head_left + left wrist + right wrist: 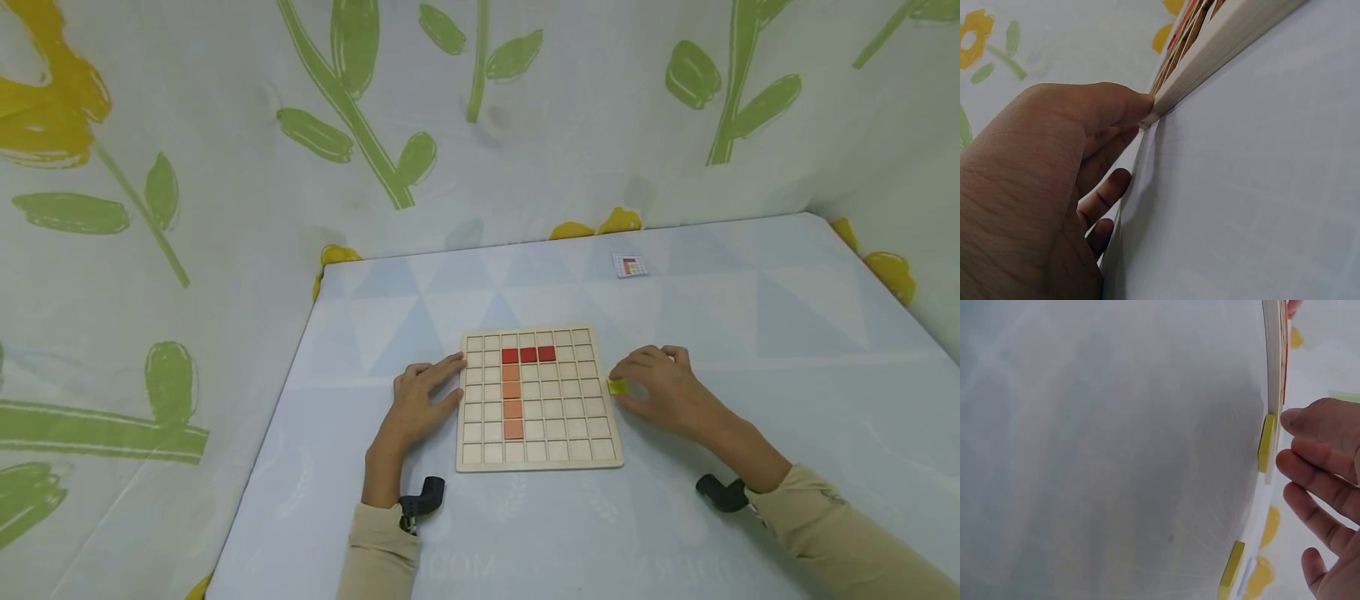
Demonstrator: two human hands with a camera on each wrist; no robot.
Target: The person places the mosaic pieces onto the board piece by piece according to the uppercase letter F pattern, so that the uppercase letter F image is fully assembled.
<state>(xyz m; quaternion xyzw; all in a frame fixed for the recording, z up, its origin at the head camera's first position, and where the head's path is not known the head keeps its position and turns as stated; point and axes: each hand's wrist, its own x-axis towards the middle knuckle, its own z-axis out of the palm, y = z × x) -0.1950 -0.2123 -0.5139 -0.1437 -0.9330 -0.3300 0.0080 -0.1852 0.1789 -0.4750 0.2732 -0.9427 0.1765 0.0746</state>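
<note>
A square wooden grid board (540, 467) lies flat on the table. Three red tiles (528, 355) form a row near its far side, with a column of several orange tiles (512, 389) below the leftmost one. My left hand (416, 408) touches the board's left edge with its fingertips and thumb, fingers loosely extended. Beside the right edge, a yellow tile (617, 387) lies between the thumb and fingers of my right hand (663, 392). In the right wrist view those fingers look spread, a little apart from that tile (1266, 442). Another yellow tile (1232, 572) lies farther off, hidden in the head view.
Toward the back of the table (360, 333) lies a small card (630, 266) with a coloured grid pattern. A curtain (562, 125) printed with leaves and yellow flowers hangs behind and at the sides. Each wrist carries a black camera mount (424, 496).
</note>
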